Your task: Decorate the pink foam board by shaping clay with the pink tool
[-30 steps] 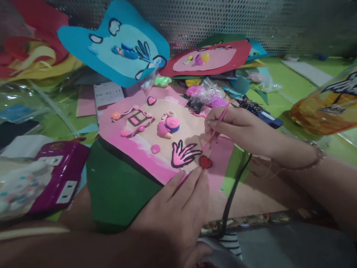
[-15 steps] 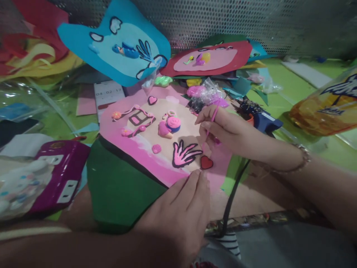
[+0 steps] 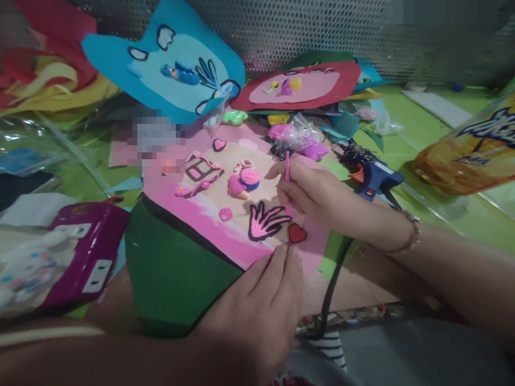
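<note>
My right hand (image 3: pixel 322 190) pinches a thin pink stick (image 3: pixel 287 166) between thumb and fingers, over the right side of a pink paper card (image 3: pixel 209 236). The stick points down beside a pink coral-like cutout (image 3: pixel 266 221) with black edges; its lower tip is hard to make out. A red heart (image 3: pixel 297 234) lies just below it. My left hand (image 3: pixel 261 300) rests flat on the card's near edge, fingers stretched out. In the card's middle is a pink and blue clay snail-like figure (image 3: pixel 245 181), near a clay-trimmed frame (image 3: pixel 201 169).
Behind the card stand a blue paper piece (image 3: pixel 209 40) and a red one (image 3: pixel 346 78). Small bags of clay (image 3: pixel 298 134) lie before them. A blue glue gun (image 3: pixel 378 179) and a snack bag (image 3: pixel 458 161) are at right, a purple pouch (image 3: pixel 88 252) at left.
My right hand has shifted slightly left, and the pink stick has turned more upright. More of the glue gun now shows behind the wrist. My left hand has stayed in place.
</note>
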`<state>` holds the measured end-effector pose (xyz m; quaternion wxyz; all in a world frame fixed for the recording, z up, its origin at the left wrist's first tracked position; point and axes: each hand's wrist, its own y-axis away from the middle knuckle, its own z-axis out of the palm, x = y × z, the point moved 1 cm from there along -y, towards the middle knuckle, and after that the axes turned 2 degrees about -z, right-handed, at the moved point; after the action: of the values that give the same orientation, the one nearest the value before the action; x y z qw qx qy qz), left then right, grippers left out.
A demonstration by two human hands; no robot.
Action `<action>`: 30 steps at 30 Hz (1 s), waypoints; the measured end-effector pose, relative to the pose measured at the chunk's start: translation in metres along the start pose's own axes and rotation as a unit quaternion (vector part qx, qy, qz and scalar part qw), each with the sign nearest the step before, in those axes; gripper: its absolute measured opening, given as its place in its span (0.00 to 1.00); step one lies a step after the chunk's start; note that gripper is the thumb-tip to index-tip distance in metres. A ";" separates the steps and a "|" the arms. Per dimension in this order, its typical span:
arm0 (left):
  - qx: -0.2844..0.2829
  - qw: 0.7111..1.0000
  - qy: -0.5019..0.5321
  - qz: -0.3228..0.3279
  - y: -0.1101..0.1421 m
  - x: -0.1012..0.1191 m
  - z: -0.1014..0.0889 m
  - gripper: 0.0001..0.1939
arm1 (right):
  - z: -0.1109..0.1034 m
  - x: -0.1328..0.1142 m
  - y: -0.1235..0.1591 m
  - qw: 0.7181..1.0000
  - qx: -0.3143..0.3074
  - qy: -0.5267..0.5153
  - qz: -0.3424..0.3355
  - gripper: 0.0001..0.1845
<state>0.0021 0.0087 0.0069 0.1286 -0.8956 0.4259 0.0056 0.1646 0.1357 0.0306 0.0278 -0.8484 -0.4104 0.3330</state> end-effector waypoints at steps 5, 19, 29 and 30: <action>-0.022 1.000 0.010 0.006 0.000 -0.001 -0.001 0.23 | 0.001 0.002 -0.002 0.999 0.019 0.038 0.001 0.05; -0.015 1.000 0.011 0.008 -0.001 -0.003 -0.001 0.23 | -0.006 -0.002 0.000 0.999 0.017 -0.025 0.024 0.09; 0.015 1.000 0.021 -0.008 0.001 -0.001 0.003 0.23 | -0.005 -0.002 0.004 0.999 -0.006 -0.046 0.001 0.10; 0.017 1.000 0.023 -0.006 0.002 0.000 0.004 0.23 | -0.004 -0.001 0.004 0.999 -0.004 -0.049 0.001 0.10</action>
<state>0.0010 0.0086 0.0031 0.1338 -0.8958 0.4231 -0.0231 0.1688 0.1333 0.0335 0.0036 -0.8316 -0.4119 0.3726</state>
